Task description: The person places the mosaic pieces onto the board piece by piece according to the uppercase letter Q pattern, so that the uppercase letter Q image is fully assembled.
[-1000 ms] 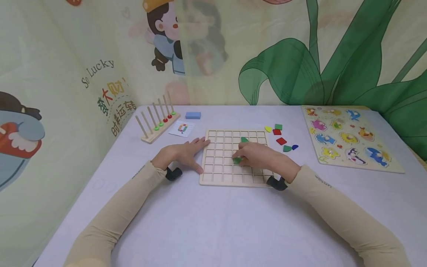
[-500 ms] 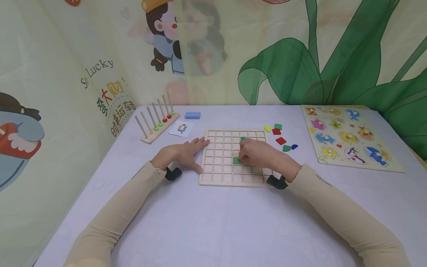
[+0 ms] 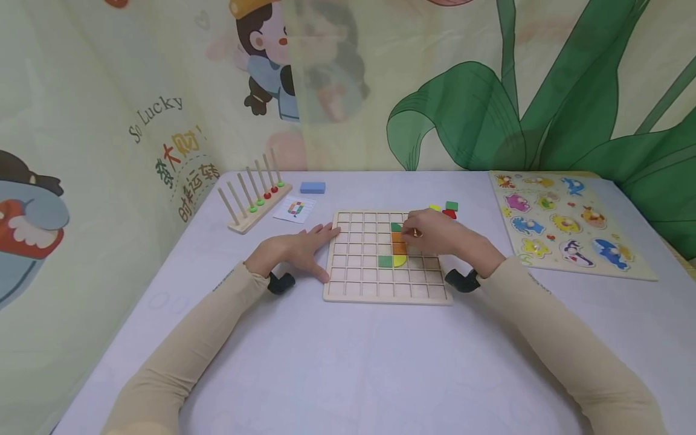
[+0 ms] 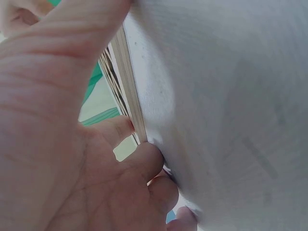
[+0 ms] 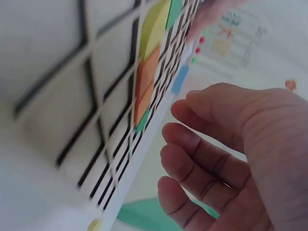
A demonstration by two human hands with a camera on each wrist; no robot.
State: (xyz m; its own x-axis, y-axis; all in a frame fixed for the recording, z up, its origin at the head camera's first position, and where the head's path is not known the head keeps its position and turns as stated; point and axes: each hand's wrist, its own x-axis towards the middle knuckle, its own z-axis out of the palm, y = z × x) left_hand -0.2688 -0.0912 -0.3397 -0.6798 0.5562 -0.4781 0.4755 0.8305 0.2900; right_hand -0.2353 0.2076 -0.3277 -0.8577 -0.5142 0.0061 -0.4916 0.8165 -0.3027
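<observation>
A wooden grid board (image 3: 356, 292) lies on the table in the head view. Set in its cells are a green rounded piece (image 3: 396, 227), two orange squares (image 3: 399, 238), a yellow rounded piece (image 3: 399, 261) and a green square (image 3: 385, 261). My left hand (image 3: 298, 249) is spread at the board's left side, thumb and fingertips touching its edge. Over the board's right part hovers my right hand (image 3: 437, 232), raised off the pieces. Its fingers are loosely bent around nothing in the right wrist view, where the orange strip (image 5: 146, 82) shows beside them.
Behind the right hand lie loose pieces, including a green square (image 3: 452, 206) and a red one (image 3: 449, 214). A pattern card (image 3: 295, 209), a blue block (image 3: 312, 188) and a peg rack (image 3: 261, 208) stand back left. An animal puzzle board (image 3: 568, 226) lies right.
My right hand has left the green square and moved up and to the right, uncovering the orange squares and yellow piece. It now hides some loose pieces. My left hand stays put.
</observation>
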